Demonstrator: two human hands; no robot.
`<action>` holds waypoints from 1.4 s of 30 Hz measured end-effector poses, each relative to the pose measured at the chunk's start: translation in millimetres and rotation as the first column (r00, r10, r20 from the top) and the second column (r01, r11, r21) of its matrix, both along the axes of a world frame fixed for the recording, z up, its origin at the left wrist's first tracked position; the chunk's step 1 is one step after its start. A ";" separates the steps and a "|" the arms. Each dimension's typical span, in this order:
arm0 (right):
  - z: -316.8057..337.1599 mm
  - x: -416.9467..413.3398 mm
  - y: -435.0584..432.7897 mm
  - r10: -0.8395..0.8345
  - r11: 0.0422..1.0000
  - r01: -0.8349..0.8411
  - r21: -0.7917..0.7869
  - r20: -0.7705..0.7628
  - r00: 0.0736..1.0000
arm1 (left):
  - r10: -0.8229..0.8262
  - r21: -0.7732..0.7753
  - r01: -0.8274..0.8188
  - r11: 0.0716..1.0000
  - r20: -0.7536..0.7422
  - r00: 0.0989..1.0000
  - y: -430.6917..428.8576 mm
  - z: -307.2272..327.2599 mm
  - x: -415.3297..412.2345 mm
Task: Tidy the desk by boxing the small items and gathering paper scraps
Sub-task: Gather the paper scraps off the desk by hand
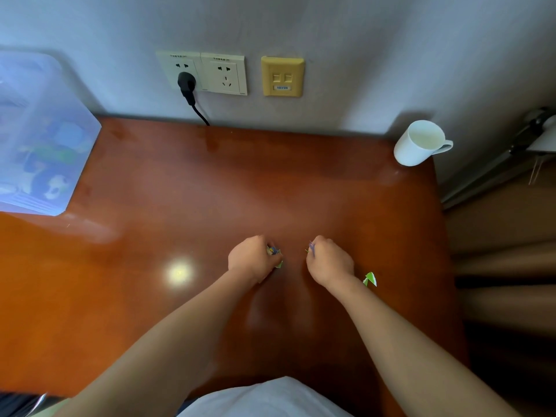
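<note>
I record left hand (pixel 251 258) and right hand (pixel 329 260) each clenching paper scraps (pixel 275 252); a green scrap (pixel 370 279) lies loose, well apart from the mug (pixel 418 142).

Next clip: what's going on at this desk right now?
A person is gathering paper bits off a wooden desk. The left hand grips a small bunch of coloured scraps in curled fingers, and the right hand pinches a bluish scrap. One green and white scrap lies loose just right of the right wrist, not yet picked up. A translucent plastic box with items inside sits far left, and a white mug stands at the far right corner.
</note>
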State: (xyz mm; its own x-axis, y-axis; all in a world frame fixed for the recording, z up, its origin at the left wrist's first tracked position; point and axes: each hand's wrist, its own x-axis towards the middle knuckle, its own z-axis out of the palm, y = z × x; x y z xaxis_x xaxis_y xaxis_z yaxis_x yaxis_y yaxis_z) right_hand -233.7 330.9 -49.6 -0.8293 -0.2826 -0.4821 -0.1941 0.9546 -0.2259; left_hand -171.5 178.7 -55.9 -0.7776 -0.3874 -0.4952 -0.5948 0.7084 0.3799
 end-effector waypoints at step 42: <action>35.9 18.3 15.4 -0.228 0.298 0.810 -0.505 0.786 0.574 | 0.612 0.827 -0.337 0.450 -0.011 0.791 1.8 20.2 19.2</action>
